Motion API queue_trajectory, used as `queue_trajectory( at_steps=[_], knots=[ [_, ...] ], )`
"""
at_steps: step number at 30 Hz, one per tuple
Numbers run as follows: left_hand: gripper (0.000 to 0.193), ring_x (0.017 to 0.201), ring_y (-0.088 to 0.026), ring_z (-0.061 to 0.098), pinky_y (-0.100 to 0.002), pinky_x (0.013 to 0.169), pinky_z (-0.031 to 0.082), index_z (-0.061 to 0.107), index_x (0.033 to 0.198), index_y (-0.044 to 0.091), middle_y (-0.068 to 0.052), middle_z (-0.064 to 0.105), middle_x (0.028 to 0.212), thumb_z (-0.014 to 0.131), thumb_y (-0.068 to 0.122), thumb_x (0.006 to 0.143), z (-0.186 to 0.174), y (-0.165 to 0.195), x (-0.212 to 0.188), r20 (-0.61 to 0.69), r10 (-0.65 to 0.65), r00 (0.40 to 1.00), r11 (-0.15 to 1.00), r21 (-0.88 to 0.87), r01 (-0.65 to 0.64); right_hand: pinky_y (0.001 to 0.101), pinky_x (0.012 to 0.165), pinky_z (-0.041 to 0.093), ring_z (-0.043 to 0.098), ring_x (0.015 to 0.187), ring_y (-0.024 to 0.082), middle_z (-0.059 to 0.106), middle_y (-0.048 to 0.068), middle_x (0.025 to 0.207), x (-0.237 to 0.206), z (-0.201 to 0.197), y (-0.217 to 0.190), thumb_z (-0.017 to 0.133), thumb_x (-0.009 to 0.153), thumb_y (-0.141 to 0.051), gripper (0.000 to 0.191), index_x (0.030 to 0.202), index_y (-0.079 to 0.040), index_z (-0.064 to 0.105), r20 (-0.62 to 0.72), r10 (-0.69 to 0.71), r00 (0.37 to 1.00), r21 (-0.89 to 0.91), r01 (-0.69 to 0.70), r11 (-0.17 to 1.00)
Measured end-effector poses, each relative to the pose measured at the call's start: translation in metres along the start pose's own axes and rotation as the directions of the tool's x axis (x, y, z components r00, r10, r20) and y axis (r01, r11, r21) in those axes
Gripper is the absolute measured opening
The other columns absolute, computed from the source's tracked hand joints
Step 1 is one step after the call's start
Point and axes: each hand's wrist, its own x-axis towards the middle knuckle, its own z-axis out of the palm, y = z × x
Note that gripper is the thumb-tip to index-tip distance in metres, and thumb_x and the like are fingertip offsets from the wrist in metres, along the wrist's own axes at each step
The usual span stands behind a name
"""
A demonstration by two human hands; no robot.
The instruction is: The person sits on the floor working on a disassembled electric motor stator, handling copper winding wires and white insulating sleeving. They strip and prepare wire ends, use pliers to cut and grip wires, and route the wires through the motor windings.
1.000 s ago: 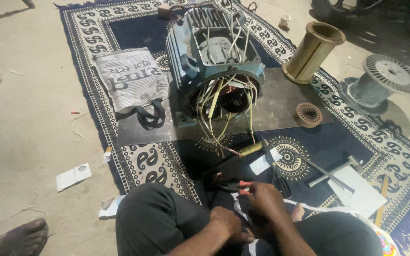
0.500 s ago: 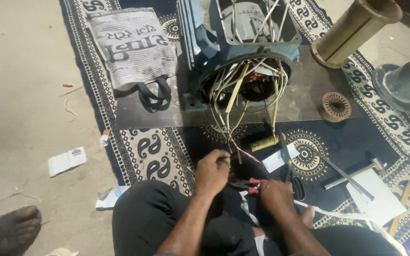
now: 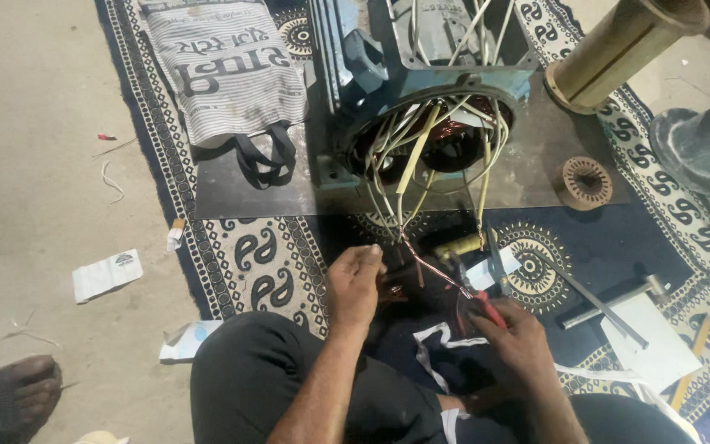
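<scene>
A blue electric motor housing (image 3: 421, 74) stands on a metal plate (image 3: 527, 185), its open end facing me, with copper windings and several pale sleeved leads (image 3: 408, 164) hanging out. My left hand (image 3: 353, 284) pinches a thin copper wire (image 3: 431, 265) that runs down from the motor. My right hand (image 3: 519, 341) grips red-handled pliers (image 3: 480, 300) whose jaws meet that same wire. Both hands sit close together over my lap, just in front of the motor.
A printed cloth bag (image 3: 228, 70) lies at left on the patterned rug (image 3: 265, 263). A brass-coloured cylinder (image 3: 618, 49), a grey spool (image 3: 704, 144), a small round core (image 3: 583, 181), metal rods (image 3: 610, 304) and white paper (image 3: 651, 337) lie at right. A bare foot (image 3: 10, 395) rests at lower left.
The view has tilted down and closer to the motor. My left hand has reached forward from my lap to the wire, and the pliers have come up to it.
</scene>
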Motion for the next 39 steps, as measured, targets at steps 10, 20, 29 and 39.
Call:
queue_trajectory(
  at_steps=[10,20,29,39],
  knots=[
    [0.047,0.081,-0.022,0.073,-0.035,0.07,0.059,0.07,0.102,0.005,-0.011,0.074,0.091,0.056,0.05,0.096,0.023,0.027,0.014,0.35,-0.301,0.887,0.795,-0.421,0.436,0.0493,0.109,0.044,0.064,0.125,0.032,0.068,0.021,0.136,-0.035,-0.001,0.001,0.063,0.093,-0.014,0.032,0.119,0.005,0.064,0.147,-0.199,0.969,0.924,-0.063,0.378],
    [0.033,0.089,-0.026,0.072,-0.039,0.081,0.06,0.066,0.1,0.002,-0.014,0.072,0.095,0.056,0.032,0.108,0.032,0.015,0.023,0.497,-0.111,0.86,0.749,-0.527,0.401,0.0527,0.104,0.021,0.06,0.124,0.024,0.06,0.009,0.143,-0.065,0.013,0.036,0.073,0.08,-0.034,0.051,0.127,-0.014,0.068,0.135,-0.447,0.884,-0.352,0.465,0.813],
    [0.031,0.085,-0.023,0.072,-0.038,0.08,0.061,0.066,0.098,0.001,-0.012,0.071,0.09,0.052,0.026,0.109,0.032,0.018,0.024,0.426,-0.135,0.895,0.864,-0.392,0.316,0.0509,0.107,0.031,0.052,0.134,0.028,0.051,0.012,0.146,-0.053,-0.004,0.031,0.072,0.079,-0.036,0.065,0.14,-0.015,0.064,0.24,-0.418,0.876,-0.389,0.482,0.785],
    [0.028,0.08,-0.022,0.07,-0.036,0.077,0.059,0.067,0.095,-0.001,-0.011,0.07,0.087,0.055,0.021,0.108,0.039,0.01,0.026,0.401,-0.073,0.913,0.845,-0.461,0.27,0.0462,0.106,0.043,0.054,0.13,0.039,0.053,0.02,0.144,-0.047,-0.006,-0.018,0.071,0.084,-0.032,0.052,0.13,-0.008,0.063,0.127,-0.436,0.891,-0.336,0.452,0.826]
  ],
)
